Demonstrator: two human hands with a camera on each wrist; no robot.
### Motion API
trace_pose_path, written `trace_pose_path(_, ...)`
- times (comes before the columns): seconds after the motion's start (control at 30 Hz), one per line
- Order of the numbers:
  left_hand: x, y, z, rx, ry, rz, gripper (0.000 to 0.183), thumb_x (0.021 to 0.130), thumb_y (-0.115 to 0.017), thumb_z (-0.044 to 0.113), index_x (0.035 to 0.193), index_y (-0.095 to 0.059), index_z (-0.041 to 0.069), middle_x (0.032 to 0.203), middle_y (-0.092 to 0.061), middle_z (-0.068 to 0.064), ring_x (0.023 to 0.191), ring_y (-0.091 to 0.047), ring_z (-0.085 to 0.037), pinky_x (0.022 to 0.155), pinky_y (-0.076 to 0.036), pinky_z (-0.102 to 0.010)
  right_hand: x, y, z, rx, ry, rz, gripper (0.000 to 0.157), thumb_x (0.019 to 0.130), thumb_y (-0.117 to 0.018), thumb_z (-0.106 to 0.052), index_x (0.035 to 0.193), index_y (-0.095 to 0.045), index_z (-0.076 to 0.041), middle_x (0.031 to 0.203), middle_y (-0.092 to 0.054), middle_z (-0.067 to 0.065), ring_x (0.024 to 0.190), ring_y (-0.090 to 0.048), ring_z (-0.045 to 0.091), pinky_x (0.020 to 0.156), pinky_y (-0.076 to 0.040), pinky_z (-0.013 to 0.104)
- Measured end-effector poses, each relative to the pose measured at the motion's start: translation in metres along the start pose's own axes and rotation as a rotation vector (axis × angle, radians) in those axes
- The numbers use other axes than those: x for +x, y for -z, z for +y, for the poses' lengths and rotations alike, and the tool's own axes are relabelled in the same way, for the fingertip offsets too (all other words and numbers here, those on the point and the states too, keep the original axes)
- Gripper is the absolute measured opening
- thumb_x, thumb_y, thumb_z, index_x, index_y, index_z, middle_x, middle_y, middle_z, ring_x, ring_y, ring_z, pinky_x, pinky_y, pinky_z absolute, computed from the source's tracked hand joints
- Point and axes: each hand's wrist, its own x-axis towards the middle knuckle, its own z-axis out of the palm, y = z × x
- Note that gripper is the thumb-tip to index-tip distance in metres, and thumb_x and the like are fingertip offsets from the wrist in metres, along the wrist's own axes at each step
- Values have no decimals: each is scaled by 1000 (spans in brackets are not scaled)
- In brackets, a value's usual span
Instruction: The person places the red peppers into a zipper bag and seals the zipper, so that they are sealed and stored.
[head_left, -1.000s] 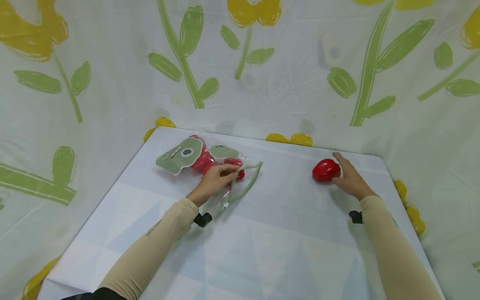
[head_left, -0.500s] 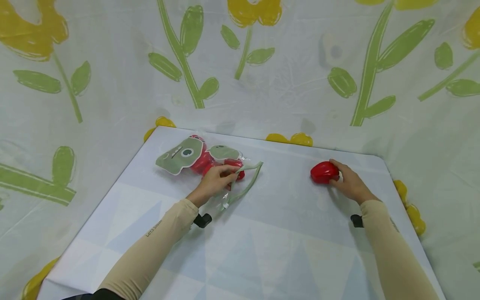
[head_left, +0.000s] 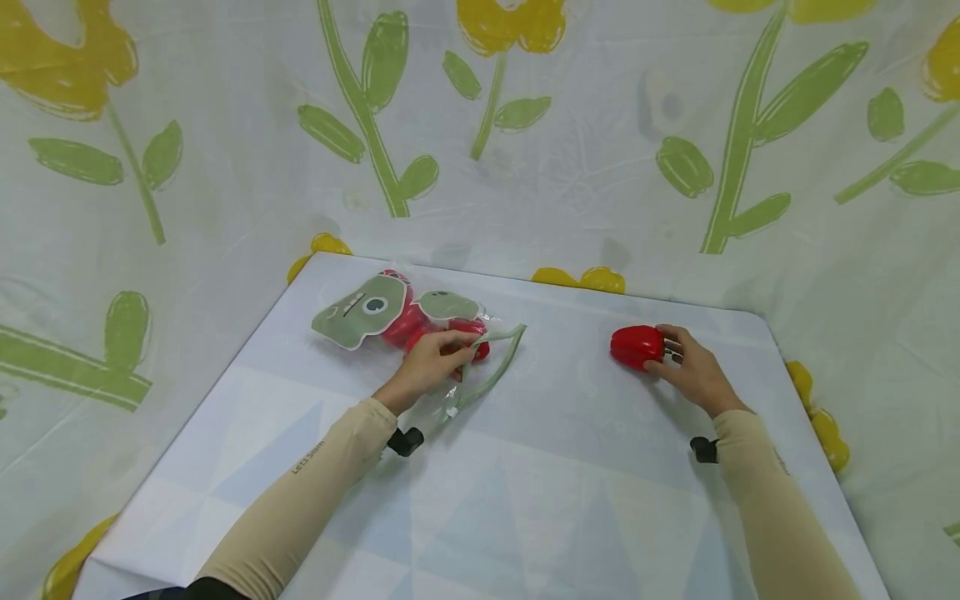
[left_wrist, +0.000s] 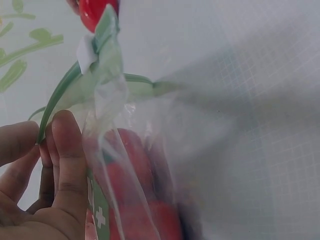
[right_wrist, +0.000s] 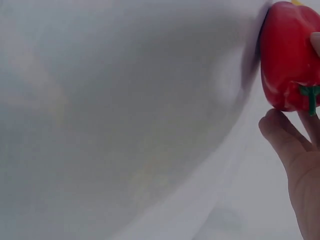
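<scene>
My left hand (head_left: 431,364) pinches the green zip edge (head_left: 504,371) of a clear plastic zip bag (head_left: 352,321). Its mouth gapes in a loop toward the right. Inside lie several red pieces (left_wrist: 160,220), partly hidden by a printed green cartoon face with a round eye. Over on the right, my right hand (head_left: 697,377) holds a glossy red bell pepper (head_left: 634,346) near its stem end, thumb on one side and fingers on the other. The right wrist view shows the pepper's green stem (right_wrist: 312,100) turned toward the palm.
A pale tablecloth (head_left: 525,500) with blue triangles covers the table, whose back edge runs just behind the bag and pepper. Behind it hangs a white curtain (head_left: 585,167) printed with yellow flowers and green leaves.
My right hand has closed its fingers around the pepper, which has shifted slightly left and turned so its stem end faces the hand. The left hand and bag have stayed put.
</scene>
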Motion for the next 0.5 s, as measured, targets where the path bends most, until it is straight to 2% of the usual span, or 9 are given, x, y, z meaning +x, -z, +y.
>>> trace_pose_path(0.13, 0, 0, -1, 2, 4, -8, 33, 98, -68, 18, 132, -69, 19, 113, -66, -6, 84, -64, -26, 78, -58, -33, -3, -9, 0, 25, 20, 13, 83, 95, -72, -33, 160, -24, -11, 158, -32, 25, 136, -41, 50, 105, -42, 60)
trace_pose_path(0.33, 1, 0, -1, 13, -5, -5, 33, 98, -68, 21, 132, -69, 20, 110, -67, -5, 82, -64, -25, 78, -58, -34, -6, -18, -6, 70, 74, 36, 79, 96, -71, -26, 159, -26, -9, 157, -33, 24, 136, -43, 48, 106, -42, 57)
trace_pose_path(0.5, 2, -1, -2, 0, -16, -5, 34, 98, -69, 21, 132, -69, 18, 114, -68, -12, 81, -64, -25, 77, -58, -33, -7, -28, -11, 125, 77, 48, 80, 95, -73, -27, 159, -28, -11, 156, -35, 23, 135, -46, 45, 105, -44, 53)
